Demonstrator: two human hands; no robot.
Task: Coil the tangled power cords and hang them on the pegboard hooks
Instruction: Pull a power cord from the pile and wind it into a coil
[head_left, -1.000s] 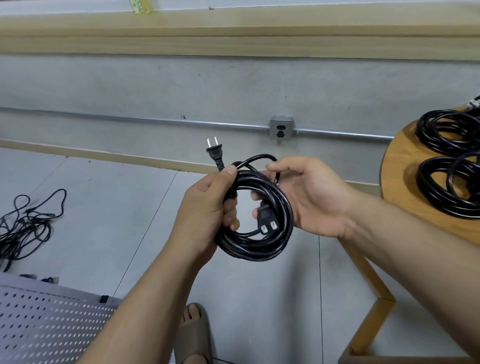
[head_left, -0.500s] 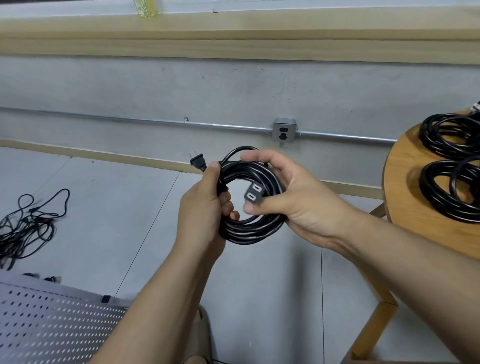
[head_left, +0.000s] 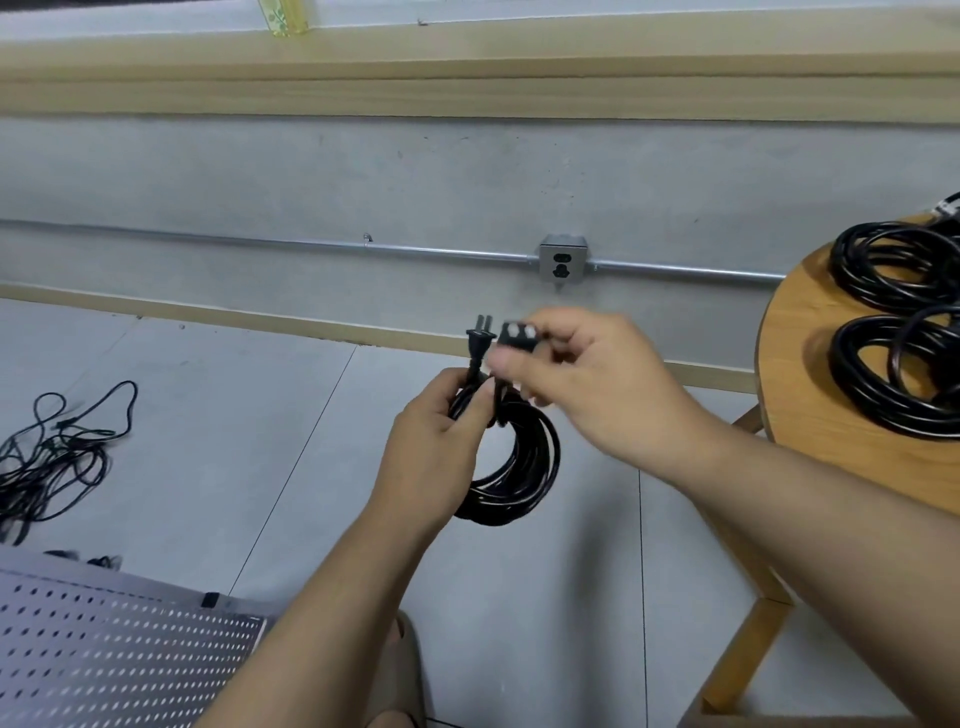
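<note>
We see the left hand (head_left: 441, 436) clamped round the top of the coiled power cord (head_left: 537, 457), so its loops hang together below instead of springing apart. The pronged plug (head_left: 477, 340) sticks up above that fist — left free, we judge, for tying off. The right hand (head_left: 587, 384) pinches the socket end (head_left: 515, 332) just beside the plug, held clear of the loops. Finished coils (head_left: 857, 280) wait on the round table (head_left: 795, 364); the pegboard (head_left: 104, 649) lies low at left, near the tangled cords (head_left: 47, 467).
</note>
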